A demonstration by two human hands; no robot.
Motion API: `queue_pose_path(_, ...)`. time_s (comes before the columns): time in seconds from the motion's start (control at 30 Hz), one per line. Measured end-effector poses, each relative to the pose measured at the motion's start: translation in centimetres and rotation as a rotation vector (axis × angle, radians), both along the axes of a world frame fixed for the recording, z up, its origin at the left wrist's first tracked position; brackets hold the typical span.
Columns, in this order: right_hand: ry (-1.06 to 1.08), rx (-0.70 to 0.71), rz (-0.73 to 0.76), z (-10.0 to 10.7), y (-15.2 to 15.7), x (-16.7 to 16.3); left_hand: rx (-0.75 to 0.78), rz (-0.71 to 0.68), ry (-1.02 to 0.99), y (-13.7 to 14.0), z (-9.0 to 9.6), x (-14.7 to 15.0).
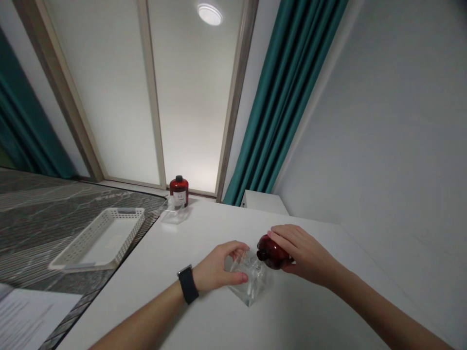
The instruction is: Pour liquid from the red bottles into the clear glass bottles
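Working over a white bench [204, 228]: left grip [215, 267] around a clear container [251, 287], right grip [301, 250] on a tilted red-brown bottle [273, 253].
White basket [129, 237] off the bench's left edge on a grey surface [36, 233], well apart from the hands. Container sits on the bench between the hands; left grip spans it, thumb on the near side, fingers on the far side, likely to steady light walls. Right grip wrapped around the bottle's body, neck pointing at the container; sideways hold seems chosen to bring the mouth low. Neck-to-rim contact: cannot tell. Left fingers crowd the neck's approach. Far-left corner: second bottle [179, 189] upright, dark-capped, just behind a smaller-looking clear box [173, 213]; no hindrance.
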State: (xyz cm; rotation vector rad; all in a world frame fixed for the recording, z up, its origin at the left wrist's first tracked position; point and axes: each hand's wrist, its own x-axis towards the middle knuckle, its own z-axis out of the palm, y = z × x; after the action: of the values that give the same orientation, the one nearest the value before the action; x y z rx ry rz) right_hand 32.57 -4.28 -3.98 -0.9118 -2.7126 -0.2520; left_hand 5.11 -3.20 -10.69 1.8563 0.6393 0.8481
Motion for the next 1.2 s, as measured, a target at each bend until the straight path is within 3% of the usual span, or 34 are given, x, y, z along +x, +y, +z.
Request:
queue_pose_path(0.73,-0.066,0.088,0.006,0.7,0.1,-0.1,-0.032,-0.011,-0.054,0.0,-0.2,0.0)
queue_pose_path(0.97,-0.101,0.21,0.024,0.8,0.3,-0.2,0.02,0.023,-0.035,0.0,-0.4,0.1)
queue_pose_path(1.2,-0.124,0.233,0.021,1.2,0.2,-0.4,0.016,0.025,-0.04,0.1,-0.7,0.1)
